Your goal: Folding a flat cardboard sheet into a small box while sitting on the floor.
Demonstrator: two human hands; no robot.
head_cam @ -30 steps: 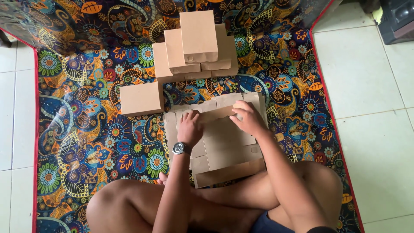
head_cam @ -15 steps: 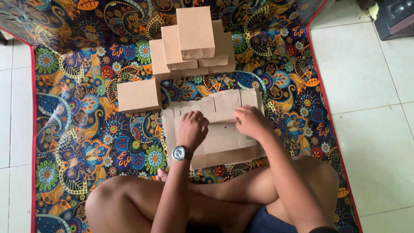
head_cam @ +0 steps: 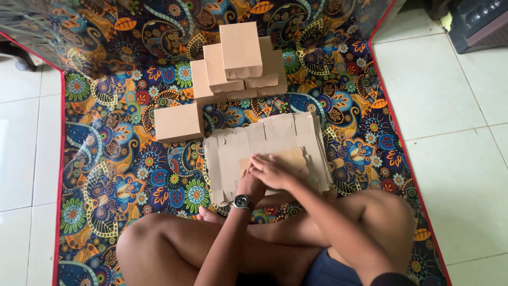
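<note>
1. I sit cross-legged at the near edge of the patterned mat, and the flat cardboard sheets lie on it straight in front of my knees.
2. My left hand, with a wristwatch on its wrist, rests on the near middle of the sheets; my right hand lies across it and partly covers it.
3. Both hands press down flat, fingers stretched out rather than clenched, on a smaller cardboard piece lying on top of the sheets. I cannot tell whether the left fingers grip its edge.
4. The sheets spread out to both sides of my hands and away from me, so my hands sit near their near edge.
5. A single closed box stands just beyond the sheets' far left corner.
6. A stack of boxes stands further off, towards the far edge of the mat, well apart from my hands.
</note>
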